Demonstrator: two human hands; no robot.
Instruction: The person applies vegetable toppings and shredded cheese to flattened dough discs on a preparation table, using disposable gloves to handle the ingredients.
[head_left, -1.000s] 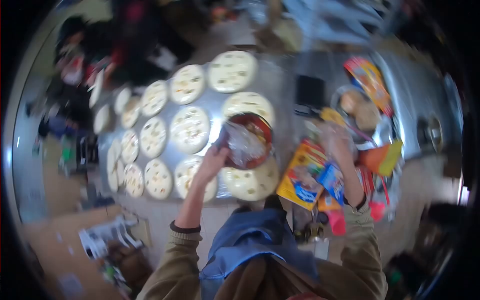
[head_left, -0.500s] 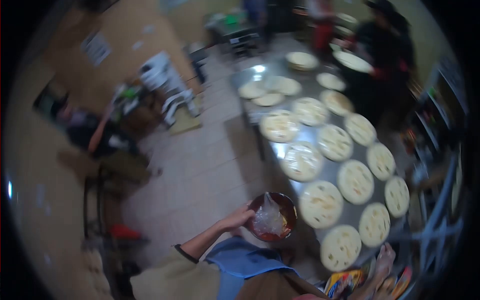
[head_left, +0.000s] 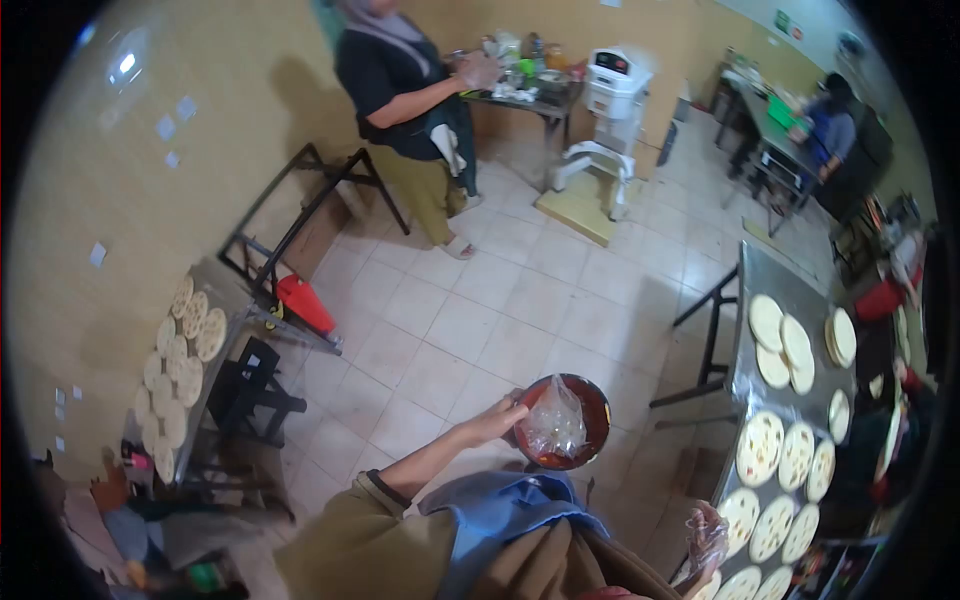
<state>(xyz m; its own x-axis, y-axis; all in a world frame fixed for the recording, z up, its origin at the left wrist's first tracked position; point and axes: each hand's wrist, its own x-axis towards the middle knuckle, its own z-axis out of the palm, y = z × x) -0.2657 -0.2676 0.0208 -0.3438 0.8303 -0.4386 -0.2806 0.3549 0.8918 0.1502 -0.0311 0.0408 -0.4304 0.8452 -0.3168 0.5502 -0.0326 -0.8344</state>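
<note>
My left hand [head_left: 497,420] grips the rim of a round bowl [head_left: 598,398] held out in front of my blue apron. Inside the bowl lies a clear plastic bag [head_left: 553,420] over reddish contents. At the lower right, my right hand [head_left: 707,538] shows in a clear plastic glove beside the flat round breads [head_left: 740,515]; its fingers look loosely curled, and whether it holds anything is unclear. The breads, dotted with topping, lie in rows on a metal table [head_left: 790,270].
A person [head_left: 410,110] stands at a side table [head_left: 540,105] near a white machine [head_left: 615,90]. Other people work at the right. Against the left wall are a black frame [head_left: 290,215], a red object [head_left: 305,303], a stool [head_left: 250,390] and more breads [head_left: 176,370].
The view has swung left, so the bread table now sits farther right and the left wall's breads have come into view. My left hand still holds the bowl.
</note>
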